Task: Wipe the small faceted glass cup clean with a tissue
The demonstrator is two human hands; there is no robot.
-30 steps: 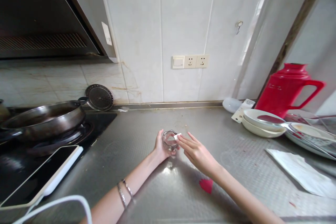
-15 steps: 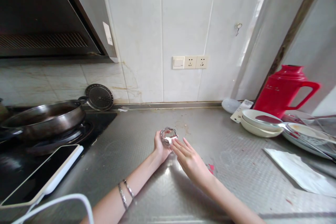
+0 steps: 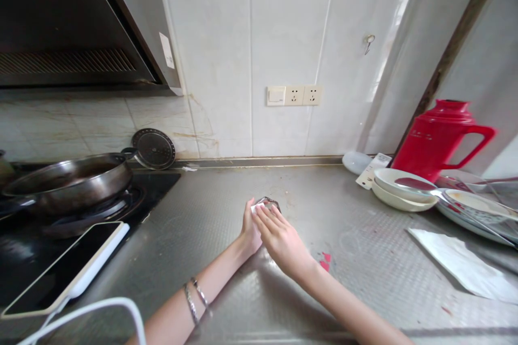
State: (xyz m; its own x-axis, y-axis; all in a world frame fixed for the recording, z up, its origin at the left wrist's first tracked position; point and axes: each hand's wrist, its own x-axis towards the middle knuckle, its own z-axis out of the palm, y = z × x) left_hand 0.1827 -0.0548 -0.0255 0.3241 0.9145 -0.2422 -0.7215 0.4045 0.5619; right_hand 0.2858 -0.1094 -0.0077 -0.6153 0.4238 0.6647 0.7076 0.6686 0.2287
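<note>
Just above the steel countertop (image 3: 226,194), my left hand (image 3: 249,230) is wrapped around the side of a small shiny dish (image 3: 272,202) with a wavy rim. Only the far part of that rim shows; whether it is glass or metal I cannot tell. Across the dish's opening lies my right hand (image 3: 285,240), its fingers together and pressing a small white piece of tissue (image 3: 256,207) at the left of the rim. My right hand hides most of the dish and the fingertips of my left hand.
A pan (image 3: 76,178) sits on the black stove at the left, with a phone (image 3: 65,269) and its white cable in front. To the right stand a red thermos (image 3: 435,140), stacked bowls (image 3: 399,199) and a white sheet (image 3: 461,264). Red scraps (image 3: 325,261) lie nearby.
My right hand has moved slightly left and up, taking the tissue to the left part of the rim. It now covers more of the dish. My left hand keeps its hold.
</note>
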